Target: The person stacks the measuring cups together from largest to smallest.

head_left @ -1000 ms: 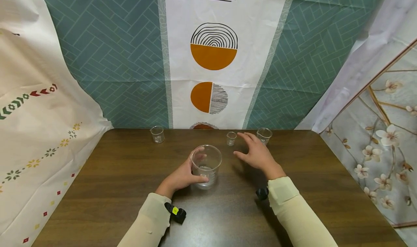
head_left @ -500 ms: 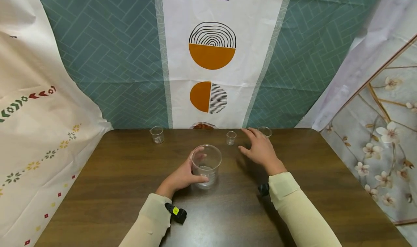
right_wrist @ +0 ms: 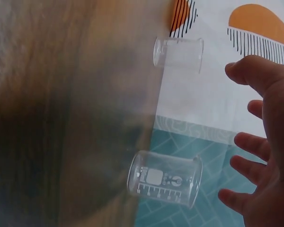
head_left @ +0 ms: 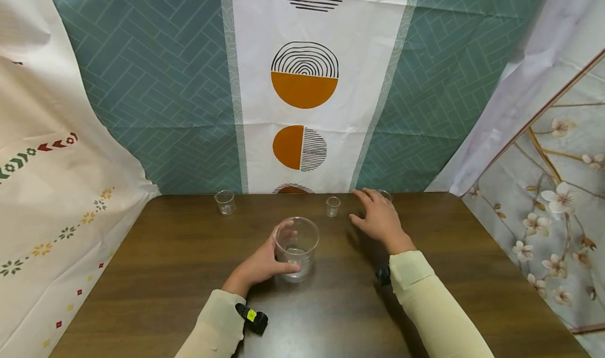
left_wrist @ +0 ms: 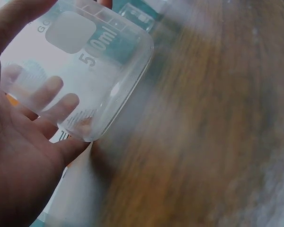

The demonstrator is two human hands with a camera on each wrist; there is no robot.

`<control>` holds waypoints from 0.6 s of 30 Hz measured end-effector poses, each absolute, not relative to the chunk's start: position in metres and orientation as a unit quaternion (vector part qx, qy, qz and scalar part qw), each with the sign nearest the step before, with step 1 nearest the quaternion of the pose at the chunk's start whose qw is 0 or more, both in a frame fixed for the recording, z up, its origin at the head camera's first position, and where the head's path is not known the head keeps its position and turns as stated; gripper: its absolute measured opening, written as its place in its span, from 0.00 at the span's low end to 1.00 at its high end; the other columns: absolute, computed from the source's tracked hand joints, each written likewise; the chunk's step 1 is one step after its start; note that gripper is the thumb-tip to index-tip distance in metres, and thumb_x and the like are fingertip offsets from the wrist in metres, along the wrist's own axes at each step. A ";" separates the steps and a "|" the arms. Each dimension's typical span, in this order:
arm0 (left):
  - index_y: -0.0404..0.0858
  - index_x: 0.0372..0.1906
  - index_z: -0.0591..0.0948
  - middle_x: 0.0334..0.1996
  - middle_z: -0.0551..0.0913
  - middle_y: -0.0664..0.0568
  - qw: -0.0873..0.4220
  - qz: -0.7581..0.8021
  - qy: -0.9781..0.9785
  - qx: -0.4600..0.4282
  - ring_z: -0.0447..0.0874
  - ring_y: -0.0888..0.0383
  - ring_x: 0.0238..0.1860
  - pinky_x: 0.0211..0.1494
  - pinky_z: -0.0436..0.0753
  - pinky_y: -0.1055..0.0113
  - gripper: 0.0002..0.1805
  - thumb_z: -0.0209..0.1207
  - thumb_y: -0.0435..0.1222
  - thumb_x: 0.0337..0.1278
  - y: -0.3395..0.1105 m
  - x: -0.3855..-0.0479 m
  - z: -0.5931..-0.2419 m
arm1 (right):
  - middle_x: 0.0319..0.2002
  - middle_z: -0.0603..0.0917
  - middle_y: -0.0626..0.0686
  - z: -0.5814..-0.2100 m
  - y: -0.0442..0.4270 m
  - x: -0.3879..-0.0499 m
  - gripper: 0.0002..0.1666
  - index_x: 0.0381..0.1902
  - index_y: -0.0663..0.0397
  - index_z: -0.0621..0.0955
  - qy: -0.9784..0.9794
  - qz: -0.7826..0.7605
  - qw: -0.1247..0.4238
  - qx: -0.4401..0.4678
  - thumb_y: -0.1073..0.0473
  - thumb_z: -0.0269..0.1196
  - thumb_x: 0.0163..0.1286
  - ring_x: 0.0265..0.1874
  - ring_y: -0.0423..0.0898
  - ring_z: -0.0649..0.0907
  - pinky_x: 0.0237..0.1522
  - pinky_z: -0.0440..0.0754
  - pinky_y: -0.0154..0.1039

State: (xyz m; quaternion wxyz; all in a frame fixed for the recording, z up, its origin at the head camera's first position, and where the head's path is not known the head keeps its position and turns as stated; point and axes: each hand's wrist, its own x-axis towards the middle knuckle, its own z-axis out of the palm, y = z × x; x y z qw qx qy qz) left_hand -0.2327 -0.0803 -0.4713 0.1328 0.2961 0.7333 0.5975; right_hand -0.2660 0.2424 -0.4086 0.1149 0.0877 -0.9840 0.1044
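Observation:
My left hand (head_left: 259, 265) grips the side of a large clear glass beaker (head_left: 304, 255), its thumb across the near side and its fingers behind the glass. In the left wrist view, the beaker (left_wrist: 92, 71) bears a white 500 ml marking. Whether its base touches the table is hard to tell. My right hand (head_left: 380, 221) is spread and holds nothing. It hovers between a tiny beaker (head_left: 333, 207) and a small beaker (head_left: 387, 195), mostly covering the latter in the head view. The right wrist view shows that small beaker (right_wrist: 164, 178) whole, apart from the fingers.
Another small beaker (head_left: 226, 204) stands near the back left edge of the brown wooden table (head_left: 156, 263). Patterned cloth (head_left: 189, 85) hangs directly behind the table, with more fabric at both sides.
My right hand has shifted slightly right, away from the tiny beaker and further over the small beaker. The left hand's hold on the large beaker looks the same. The head view has tilted slightly.

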 end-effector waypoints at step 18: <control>0.58 0.73 0.50 0.73 0.59 0.41 0.138 0.599 0.732 0.296 0.58 0.49 0.74 0.71 0.59 0.41 0.56 0.74 0.35 0.44 -0.080 -0.233 -0.472 | 0.73 0.59 0.64 -0.404 0.270 -0.277 0.42 0.74 0.46 0.60 -0.988 0.108 0.077 0.073 0.45 0.62 0.67 0.72 0.65 0.57 0.67 0.57 0.68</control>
